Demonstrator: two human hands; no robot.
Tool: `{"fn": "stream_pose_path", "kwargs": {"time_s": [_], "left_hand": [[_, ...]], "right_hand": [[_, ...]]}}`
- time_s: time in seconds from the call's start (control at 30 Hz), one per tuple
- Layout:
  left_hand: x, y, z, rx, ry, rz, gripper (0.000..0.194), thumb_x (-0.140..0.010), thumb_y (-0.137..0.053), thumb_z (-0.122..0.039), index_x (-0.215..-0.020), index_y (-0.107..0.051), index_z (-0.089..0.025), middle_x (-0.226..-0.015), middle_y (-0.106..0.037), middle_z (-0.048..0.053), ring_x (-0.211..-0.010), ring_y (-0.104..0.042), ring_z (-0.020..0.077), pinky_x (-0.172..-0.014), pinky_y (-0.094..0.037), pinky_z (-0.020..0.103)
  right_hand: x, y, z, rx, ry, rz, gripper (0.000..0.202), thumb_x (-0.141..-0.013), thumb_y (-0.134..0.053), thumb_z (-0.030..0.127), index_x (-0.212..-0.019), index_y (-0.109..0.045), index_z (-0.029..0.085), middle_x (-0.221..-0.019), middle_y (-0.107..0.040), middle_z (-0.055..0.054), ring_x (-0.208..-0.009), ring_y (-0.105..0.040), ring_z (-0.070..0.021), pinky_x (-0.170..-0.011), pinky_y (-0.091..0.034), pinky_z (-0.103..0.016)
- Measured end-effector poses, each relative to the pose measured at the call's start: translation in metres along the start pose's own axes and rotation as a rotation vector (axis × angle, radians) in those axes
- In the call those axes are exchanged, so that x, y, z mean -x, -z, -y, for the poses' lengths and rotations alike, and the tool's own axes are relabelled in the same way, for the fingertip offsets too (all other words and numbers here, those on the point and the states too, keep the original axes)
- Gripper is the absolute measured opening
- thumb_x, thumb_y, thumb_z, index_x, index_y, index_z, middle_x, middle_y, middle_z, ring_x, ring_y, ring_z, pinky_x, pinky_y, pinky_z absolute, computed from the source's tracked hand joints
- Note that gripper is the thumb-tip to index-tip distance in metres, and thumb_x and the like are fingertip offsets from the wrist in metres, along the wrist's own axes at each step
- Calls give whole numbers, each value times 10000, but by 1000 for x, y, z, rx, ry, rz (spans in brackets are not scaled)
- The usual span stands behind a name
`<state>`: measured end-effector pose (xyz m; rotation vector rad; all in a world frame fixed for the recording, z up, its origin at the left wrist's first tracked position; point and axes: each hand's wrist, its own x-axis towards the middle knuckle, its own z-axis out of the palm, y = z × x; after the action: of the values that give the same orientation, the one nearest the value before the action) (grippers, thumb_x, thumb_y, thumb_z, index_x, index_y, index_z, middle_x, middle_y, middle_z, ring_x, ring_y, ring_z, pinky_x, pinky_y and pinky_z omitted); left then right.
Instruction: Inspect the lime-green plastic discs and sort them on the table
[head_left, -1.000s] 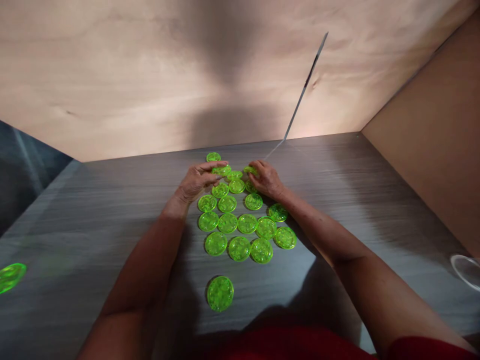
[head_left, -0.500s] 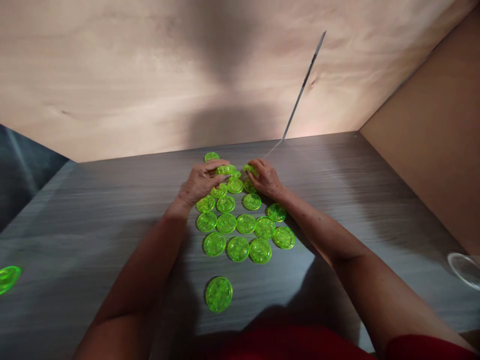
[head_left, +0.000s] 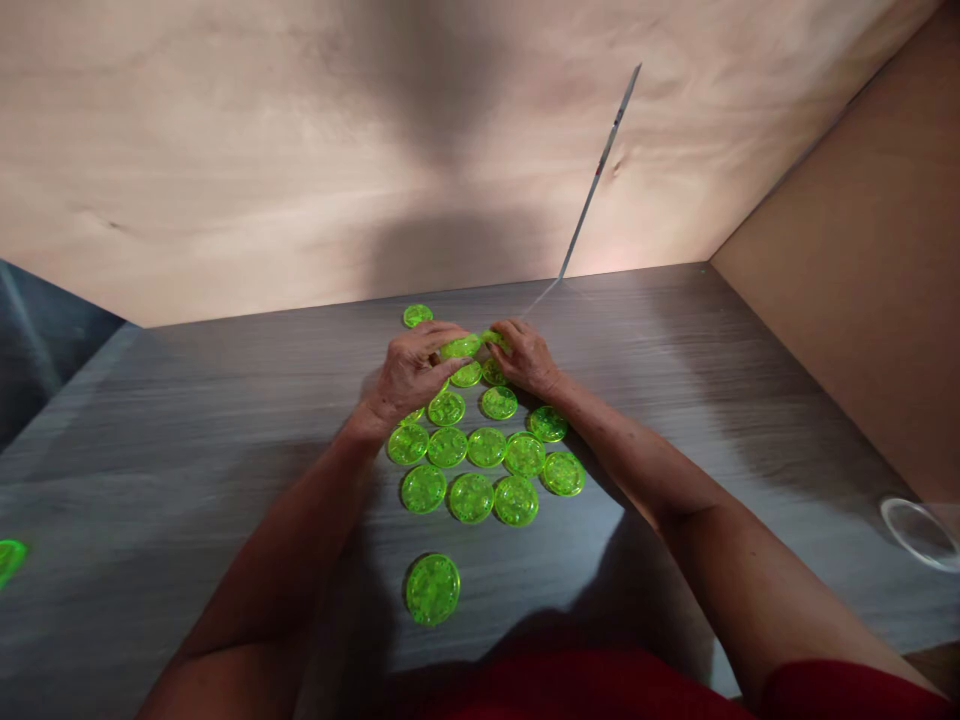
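Left hand (head_left: 420, 372): one, bare, at the far part of the group; grip closed on a translucent bright-green round disc (head_left: 460, 347), fingers over its far side and thumb along its near side.

Right hand (head_left: 527, 356): one, bare, just beside the left; grip narrow, fingers curled about a second green disc (head_left: 496, 340), partly hidden by them. The two held pieces meet or nearly meet; which, cannot be told.

Loose green discs (head_left: 487, 447): a group lying flat below and between the forearms, in uneven rows, some edges touching; several partly covered by the hands. Includes a nearest row of three.

Far disc (head_left: 418, 316): one, beyond the left hand.

Near disc (head_left: 433, 590): one, well apart, closest to the wearer.

Green piece (head_left: 10, 562): one, cut off by the left picture edge.

Clear round rim (head_left: 921, 534): one, far right.

Tabletop (head_left: 637, 320): grey, wood-grained, bearing the discs.

Panel (head_left: 247, 180): pale wood, upright behind, with a thin slanting grey strip (head_left: 600, 170) before it.

Sleeve (head_left: 840, 690): red, on the right arm.
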<state>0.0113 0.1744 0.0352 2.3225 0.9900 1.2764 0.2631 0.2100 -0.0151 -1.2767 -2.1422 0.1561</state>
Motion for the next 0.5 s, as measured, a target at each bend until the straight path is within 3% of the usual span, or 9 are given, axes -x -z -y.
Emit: {"fn": "stream_pose_path", "kwargs": {"time_s": [0.1, 0.27, 0.5], "left_hand": [[-1, -1, 1, 17, -12, 7, 222, -1024, -831, -421, -1173, -911, -277, -1204, -876, 86, -1128, -809, 263, -1042, -680, 418], [-2, -2, 1, 23, -23, -2, 257, -1035, -802, -456, -1158, -904, -255, -1228, -838, 97, -1106, -776, 244, -831, -662, 328], [-1, 0, -4, -16, -5, -10, 241, -1042, -798, -420, -1177, -888, -242, -1116, -871, 79, -906, -765, 206, -744, -632, 295]], "right_hand": [[0, -1, -1, -12, 9, -8, 169, -1039, -651, 222, -1178, -746, 235, -1207, -787, -149, -1138, -701, -323, -1025, -556, -449], [2, -2, 0, -19, 8, -21, 185, -1056, -646, 235, -1207, -752, 224, -1220, -789, -161, -1172, -701, -328, -1052, -559, -462], [-2, 5, 1, -61, -16, 43, 241, -1015, -674, 216, -1235, -769, 193, -1242, -785, -189, -1190, -696, -347, -1080, -576, -520]]}}
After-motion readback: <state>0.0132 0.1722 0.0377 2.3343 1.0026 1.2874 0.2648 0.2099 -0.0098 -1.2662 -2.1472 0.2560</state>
